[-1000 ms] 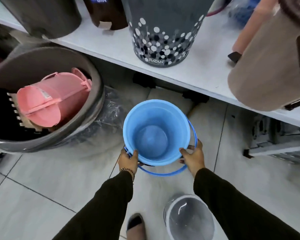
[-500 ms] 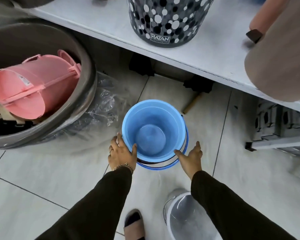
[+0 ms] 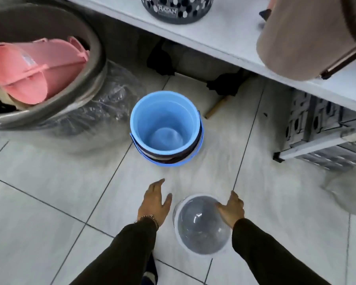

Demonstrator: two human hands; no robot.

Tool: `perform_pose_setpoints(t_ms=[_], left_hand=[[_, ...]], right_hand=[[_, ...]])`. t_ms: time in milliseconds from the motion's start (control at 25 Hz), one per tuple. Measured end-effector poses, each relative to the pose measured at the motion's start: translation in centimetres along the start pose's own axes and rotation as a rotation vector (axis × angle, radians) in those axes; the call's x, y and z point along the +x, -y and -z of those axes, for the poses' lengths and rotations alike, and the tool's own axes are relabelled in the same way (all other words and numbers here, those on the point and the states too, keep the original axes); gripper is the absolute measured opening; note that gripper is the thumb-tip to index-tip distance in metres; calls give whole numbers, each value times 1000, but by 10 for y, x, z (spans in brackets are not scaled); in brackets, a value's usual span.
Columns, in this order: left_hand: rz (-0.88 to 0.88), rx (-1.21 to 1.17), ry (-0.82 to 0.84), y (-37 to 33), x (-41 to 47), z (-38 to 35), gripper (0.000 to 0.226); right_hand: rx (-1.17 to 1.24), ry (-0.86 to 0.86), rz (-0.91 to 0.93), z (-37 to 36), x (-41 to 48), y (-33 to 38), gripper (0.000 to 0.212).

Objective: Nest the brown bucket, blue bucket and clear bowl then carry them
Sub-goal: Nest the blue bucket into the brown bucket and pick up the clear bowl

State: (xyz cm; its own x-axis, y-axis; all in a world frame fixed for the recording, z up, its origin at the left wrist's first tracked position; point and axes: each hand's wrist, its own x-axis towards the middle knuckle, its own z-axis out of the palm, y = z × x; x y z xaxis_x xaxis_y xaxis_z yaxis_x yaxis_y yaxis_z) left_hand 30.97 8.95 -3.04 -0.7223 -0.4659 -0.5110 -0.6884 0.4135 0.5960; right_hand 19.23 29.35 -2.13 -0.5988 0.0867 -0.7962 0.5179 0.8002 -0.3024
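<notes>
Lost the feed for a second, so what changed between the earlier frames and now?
Both hands let go of the blue bucket and drew back to the clear bowl. The right hand now touches its rim; the left hand hangs open beside it, not touching. The blue bucket went down into the brown bucket and stands there on the floor. The bowl has not moved.

Pale grey floor tiles (image 3: 49,188) with dark grout lines run under a white shelf (image 3: 224,36). A large grey tub (image 3: 95,58) wrapped in clear plastic stands at left.
</notes>
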Motion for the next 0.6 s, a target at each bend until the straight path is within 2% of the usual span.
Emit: perform_pose_setpoints(t_ms=[120,200,320,400,520,600], left_hand=[[235,9,332,36,-31,-66,79],[251,152,441,53,-43,-100,82],[243,236,439,68,-53,-123,84],[229,208,409,70,-53,-127,79],[189,-54,316,49,-56,-116,74],[103,-249,253,25,-61,-104,76]], right_hand=[[-39,37,-110,-14,9,-79,91],[-6,81,-119,-29,18,-117,82],[99,107,-27,-48,24,-148,58],[155,80,26,-49,25,-154,47],[176,-10,133,-29,16,-146,42],[188,-54,221,-6,2,-136,36]])
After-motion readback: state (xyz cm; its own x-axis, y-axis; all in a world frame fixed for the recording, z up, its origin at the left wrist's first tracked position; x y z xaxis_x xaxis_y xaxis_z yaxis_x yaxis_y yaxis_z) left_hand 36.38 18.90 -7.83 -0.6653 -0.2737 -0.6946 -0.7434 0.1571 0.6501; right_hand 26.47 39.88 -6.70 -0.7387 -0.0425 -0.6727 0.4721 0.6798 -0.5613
